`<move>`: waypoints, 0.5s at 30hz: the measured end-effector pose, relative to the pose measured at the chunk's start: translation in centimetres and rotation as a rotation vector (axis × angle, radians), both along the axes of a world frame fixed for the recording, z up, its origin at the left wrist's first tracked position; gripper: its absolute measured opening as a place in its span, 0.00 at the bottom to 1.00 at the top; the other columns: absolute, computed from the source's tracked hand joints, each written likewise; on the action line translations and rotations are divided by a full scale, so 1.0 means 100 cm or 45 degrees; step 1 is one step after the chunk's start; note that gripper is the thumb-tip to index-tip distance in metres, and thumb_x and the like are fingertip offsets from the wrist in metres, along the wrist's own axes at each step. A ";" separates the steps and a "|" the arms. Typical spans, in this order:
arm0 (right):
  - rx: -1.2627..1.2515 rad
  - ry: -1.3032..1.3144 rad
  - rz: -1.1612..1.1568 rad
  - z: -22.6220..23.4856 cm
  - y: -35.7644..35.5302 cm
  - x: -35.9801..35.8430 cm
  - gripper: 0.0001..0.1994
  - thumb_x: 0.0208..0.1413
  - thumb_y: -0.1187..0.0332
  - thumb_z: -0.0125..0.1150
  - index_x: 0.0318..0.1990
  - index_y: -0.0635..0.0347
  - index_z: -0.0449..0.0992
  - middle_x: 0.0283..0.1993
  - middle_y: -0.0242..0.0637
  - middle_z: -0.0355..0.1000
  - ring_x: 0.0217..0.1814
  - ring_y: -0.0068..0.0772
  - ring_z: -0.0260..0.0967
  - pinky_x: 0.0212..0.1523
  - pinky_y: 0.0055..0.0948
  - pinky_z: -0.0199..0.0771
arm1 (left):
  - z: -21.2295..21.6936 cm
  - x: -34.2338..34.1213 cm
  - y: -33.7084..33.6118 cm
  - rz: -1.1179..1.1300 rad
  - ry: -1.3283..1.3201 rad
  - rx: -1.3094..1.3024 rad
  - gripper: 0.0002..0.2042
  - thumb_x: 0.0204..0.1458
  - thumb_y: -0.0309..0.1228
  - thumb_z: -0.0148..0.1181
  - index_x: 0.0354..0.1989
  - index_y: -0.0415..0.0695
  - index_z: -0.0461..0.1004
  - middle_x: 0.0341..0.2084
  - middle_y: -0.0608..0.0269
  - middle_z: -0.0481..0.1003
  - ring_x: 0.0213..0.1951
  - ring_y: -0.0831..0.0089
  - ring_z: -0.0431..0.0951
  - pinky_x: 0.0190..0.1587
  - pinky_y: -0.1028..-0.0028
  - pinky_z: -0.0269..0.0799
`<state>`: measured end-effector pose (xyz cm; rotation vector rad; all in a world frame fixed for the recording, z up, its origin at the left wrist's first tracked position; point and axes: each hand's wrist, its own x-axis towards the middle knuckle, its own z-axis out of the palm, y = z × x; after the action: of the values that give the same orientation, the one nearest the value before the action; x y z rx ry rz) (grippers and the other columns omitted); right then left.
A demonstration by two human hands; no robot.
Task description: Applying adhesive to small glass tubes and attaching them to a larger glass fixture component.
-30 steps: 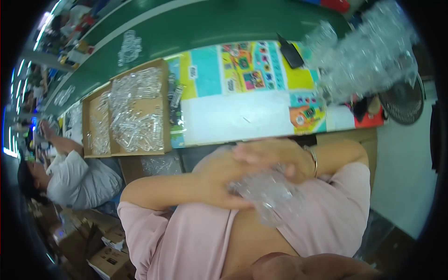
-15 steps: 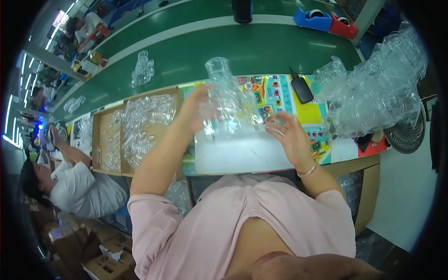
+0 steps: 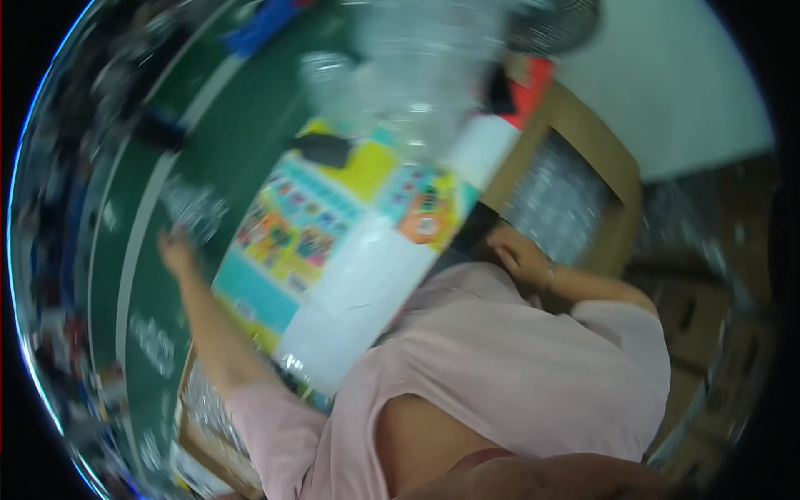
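A clear plastic piece (image 3: 193, 208) on the green table (image 3: 242, 125) is touched by the left hand (image 3: 177, 250); its grip cannot be told. The right hand (image 3: 518, 257), loosely curled, is held beside a wooden box (image 3: 621, 179) of clear plastic pieces (image 3: 554, 200).

A clear crinkled plastic piece (image 3: 193, 208), blurred, lies on the green worktop (image 3: 242, 108) just above the outstretched left hand (image 3: 177, 250), touching or nearly touching its fingers. Its shape cannot be told. The right hand (image 3: 517, 254) is well apart from it.

Left hand (image 3: 177, 250) out on the belt (image 3: 125, 275) — right hand (image 3: 518, 257) beside the mat (image 3: 333, 250).
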<state>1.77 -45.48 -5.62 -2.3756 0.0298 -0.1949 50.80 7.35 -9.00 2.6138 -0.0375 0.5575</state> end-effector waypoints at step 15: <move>-0.258 0.412 -0.852 -0.152 -0.146 -0.142 0.19 0.41 0.71 0.57 0.45 0.61 0.69 0.50 0.47 0.64 0.54 0.47 0.59 0.54 0.39 0.60 | 0.089 -0.262 -0.252 -1.043 -0.012 -0.235 0.19 0.50 0.24 0.53 0.52 0.38 0.61 0.57 0.50 0.53 0.57 0.60 0.58 0.53 0.65 0.64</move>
<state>-12.44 -60.11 -20.85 -2.4911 1.0035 -0.1278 24.62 -17.84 -0.11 2.1505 -0.9553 0.2515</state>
